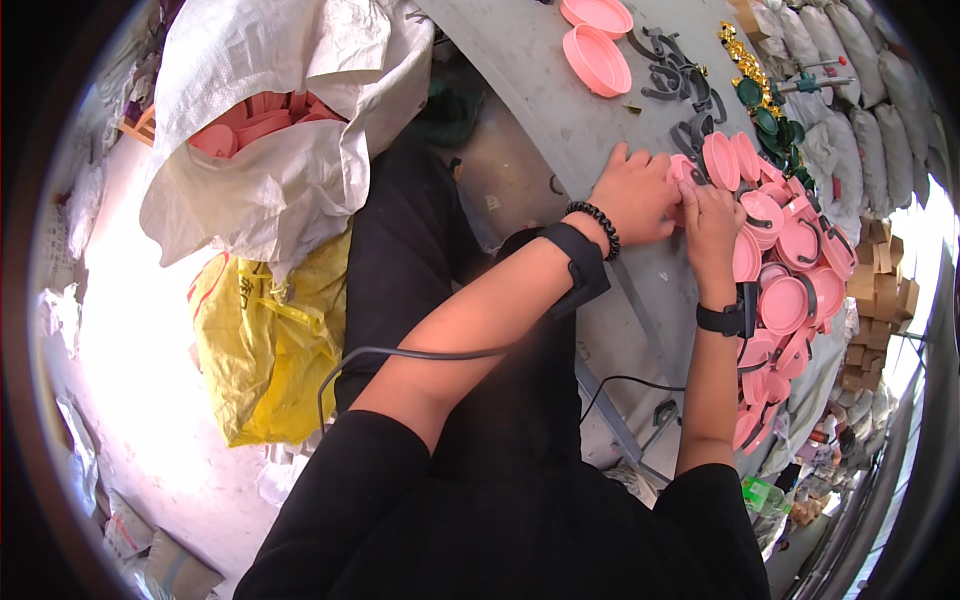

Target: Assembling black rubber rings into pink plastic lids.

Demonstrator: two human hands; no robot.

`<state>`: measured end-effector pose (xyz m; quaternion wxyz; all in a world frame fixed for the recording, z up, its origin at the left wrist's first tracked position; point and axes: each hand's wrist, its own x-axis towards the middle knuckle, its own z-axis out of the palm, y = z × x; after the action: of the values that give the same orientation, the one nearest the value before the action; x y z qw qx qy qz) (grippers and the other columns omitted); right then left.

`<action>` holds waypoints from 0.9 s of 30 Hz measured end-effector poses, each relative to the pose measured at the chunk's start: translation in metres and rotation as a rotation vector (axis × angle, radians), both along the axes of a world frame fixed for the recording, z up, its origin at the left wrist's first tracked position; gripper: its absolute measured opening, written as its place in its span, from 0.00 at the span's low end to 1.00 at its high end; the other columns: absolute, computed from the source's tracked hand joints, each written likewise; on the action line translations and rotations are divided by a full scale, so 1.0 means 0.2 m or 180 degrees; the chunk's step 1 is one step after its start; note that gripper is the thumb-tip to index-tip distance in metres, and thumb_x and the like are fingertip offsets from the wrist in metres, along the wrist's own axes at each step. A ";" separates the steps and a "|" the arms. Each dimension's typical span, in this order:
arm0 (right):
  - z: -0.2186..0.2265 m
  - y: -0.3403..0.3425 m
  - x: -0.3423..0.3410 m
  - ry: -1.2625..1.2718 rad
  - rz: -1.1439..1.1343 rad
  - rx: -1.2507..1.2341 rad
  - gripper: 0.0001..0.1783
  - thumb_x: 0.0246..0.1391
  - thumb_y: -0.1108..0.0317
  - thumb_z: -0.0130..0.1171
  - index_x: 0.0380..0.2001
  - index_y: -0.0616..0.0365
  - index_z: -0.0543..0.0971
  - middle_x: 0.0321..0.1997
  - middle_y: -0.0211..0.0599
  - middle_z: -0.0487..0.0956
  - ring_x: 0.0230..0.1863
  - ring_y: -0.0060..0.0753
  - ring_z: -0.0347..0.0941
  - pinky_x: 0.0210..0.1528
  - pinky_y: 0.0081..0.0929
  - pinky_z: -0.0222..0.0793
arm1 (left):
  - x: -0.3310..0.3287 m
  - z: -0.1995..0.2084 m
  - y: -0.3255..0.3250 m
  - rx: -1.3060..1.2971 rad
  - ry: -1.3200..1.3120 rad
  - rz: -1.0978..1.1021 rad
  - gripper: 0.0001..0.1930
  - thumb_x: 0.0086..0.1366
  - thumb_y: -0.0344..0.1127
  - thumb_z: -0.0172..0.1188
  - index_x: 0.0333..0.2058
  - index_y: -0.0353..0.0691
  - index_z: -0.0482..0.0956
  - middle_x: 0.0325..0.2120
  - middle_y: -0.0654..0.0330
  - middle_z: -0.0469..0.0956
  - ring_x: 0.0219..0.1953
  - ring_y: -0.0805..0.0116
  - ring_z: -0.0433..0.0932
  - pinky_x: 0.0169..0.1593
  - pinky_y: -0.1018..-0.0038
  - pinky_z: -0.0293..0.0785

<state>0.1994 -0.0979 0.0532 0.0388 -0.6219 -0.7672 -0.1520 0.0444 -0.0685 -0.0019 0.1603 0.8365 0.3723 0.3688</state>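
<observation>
My left hand (632,198) and my right hand (712,228) meet over the grey table, both closed on a small pink round lid (680,168). Most of that lid is behind my fingers. A dark grey curved strip shows at its edge; whether it is fixed to the lid I cannot tell. Just beyond my hands lie loose dark grey curved handles (672,75). Beside my right hand spreads a heap of pink round lids (782,303), several with a grey handle across them.
Two pink round trays (597,62) lie at the table's far side. Gold pieces (742,58) and dark green pieces (770,125) lie at the far right. On my left stand a white woven sack (240,60) of pink parts and a yellow bag (285,350). A black cable (400,352) crosses my left arm.
</observation>
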 end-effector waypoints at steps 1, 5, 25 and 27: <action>0.00 0.00 0.00 0.0006 0.0002 -0.0001 0.15 0.60 0.57 0.48 0.33 0.55 0.79 0.35 0.36 0.78 0.43 0.39 0.69 0.50 0.41 0.53 | 0.00 0.00 0.01 -0.0066 -0.0066 0.0015 0.14 0.47 0.45 0.62 0.34 0.49 0.81 0.43 0.56 0.74 0.44 0.59 0.72 0.51 0.58 0.62; -0.01 0.02 0.00 0.0503 -0.0034 -0.0281 0.15 0.58 0.56 0.51 0.32 0.55 0.80 0.30 0.40 0.78 0.38 0.40 0.71 0.47 0.41 0.54 | -0.01 -0.02 0.02 -0.0326 -0.0492 -0.0193 0.07 0.48 0.41 0.59 0.25 0.48 0.81 0.31 0.60 0.78 0.36 0.62 0.73 0.46 0.63 0.64; -0.12 -0.01 0.02 0.1109 -0.0058 0.0867 0.18 0.54 0.55 0.58 0.19 0.56 0.73 0.21 0.33 0.73 0.28 0.37 0.67 0.43 0.36 0.53 | 0.00 -0.02 0.01 -0.0140 -0.0644 -0.0043 0.07 0.51 0.37 0.55 0.21 0.44 0.80 0.21 0.60 0.78 0.34 0.60 0.74 0.45 0.65 0.65; -0.11 -0.02 0.02 0.1042 -0.0158 0.0796 0.17 0.54 0.55 0.59 0.20 0.56 0.73 0.20 0.32 0.72 0.28 0.36 0.67 0.44 0.35 0.53 | 0.00 -0.03 0.01 -0.0133 -0.0632 -0.0009 0.07 0.51 0.37 0.55 0.21 0.44 0.80 0.21 0.60 0.78 0.34 0.60 0.74 0.44 0.65 0.65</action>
<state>0.2026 -0.1012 0.0318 0.2361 -0.6474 -0.7102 -0.1438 0.0436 -0.0662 -0.0076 0.2143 0.7928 0.3609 0.4418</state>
